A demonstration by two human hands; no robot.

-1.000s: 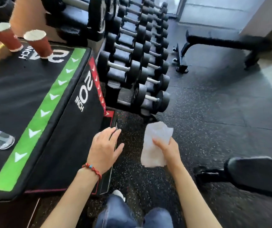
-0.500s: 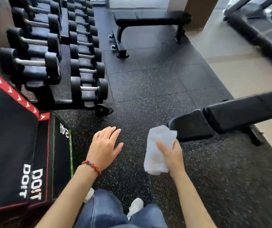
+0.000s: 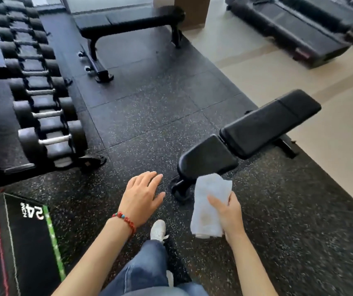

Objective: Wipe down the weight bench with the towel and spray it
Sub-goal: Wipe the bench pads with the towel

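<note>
A black padded weight bench [image 3: 263, 127] stands on the rubber floor to my front right, its seat pad nearest me and its long back pad reaching away to the right. My right hand [image 3: 228, 212] grips a folded white towel [image 3: 208, 201] just below the near end of the seat pad, above the bench's front foot. My left hand [image 3: 142, 196] hovers over the floor with fingers straight and spread, holding nothing. No spray bottle is in view.
A dumbbell rack [image 3: 40, 116] runs along the left. A second flat bench [image 3: 128, 20] stands at the back. A black plyo box [image 3: 19, 242] is at the lower left. Treadmills [image 3: 299, 28] sit far right on the beige floor. My leg and white shoe [image 3: 158, 230] are below.
My view has swung right, away from the plyo box and toward the weight bench, which now lies closer. My right hand with the towel has come up near the seat pad.
</note>
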